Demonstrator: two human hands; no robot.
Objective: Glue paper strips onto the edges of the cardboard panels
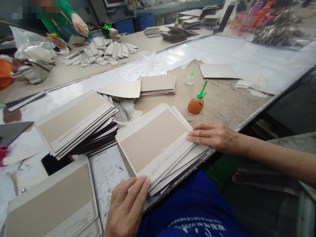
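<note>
A fanned stack of beige-and-white cardboard panels (153, 138) lies at the near edge of the table. My left hand (127, 205) rests at the stack's near corner, fingers stretched out and touching the top panel's edge. My right hand (213, 135) lies flat on the stack's right corner, fingers extended and pressing the panels. Neither hand grips anything.
Another fanned stack (74, 121) sits to the left and a third (51, 204) at the near left. An orange glue bottle with a green nozzle (197, 102) and a small clear bottle (190, 78) stand behind. Across the table another person's gloved hands (79, 24) work by white pieces (103, 51).
</note>
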